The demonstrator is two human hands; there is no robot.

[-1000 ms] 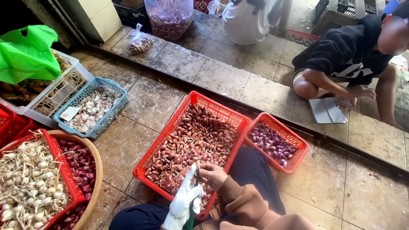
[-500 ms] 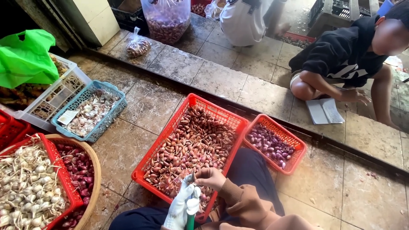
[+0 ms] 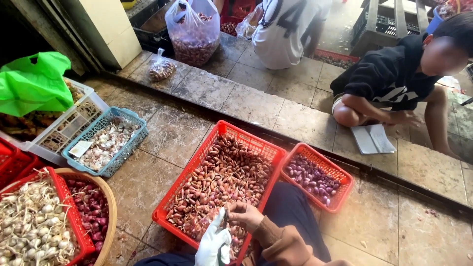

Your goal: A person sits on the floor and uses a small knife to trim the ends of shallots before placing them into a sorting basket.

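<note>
A large red basket (image 3: 217, 135) full of brown unpeeled shallots sits in front of me on the tiled floor. My left hand (image 3: 213, 242), in a white glove, is closed over the basket's near edge; what it grips is too small to tell. My bare right hand (image 3: 245, 216) is right beside it, fingers pinching a small shallot against the gloved fingers. A smaller red basket (image 3: 340, 175) to the right holds peeled purple shallots.
A blue basket (image 3: 129, 114) of garlic cloves, a white crate (image 3: 74, 118) under a green bag (image 3: 32, 83), a red basket of garlic bulbs (image 3: 29, 226) and a round wicker tray (image 3: 109, 212) lie left. Two people sit on the raised step, one (image 3: 394, 79) at right, beside shallot bags (image 3: 192, 32).
My two hands have stayed together over the near edge of the big basket, shifting only slightly. The view has tilted a little; the person at right leans lower.
</note>
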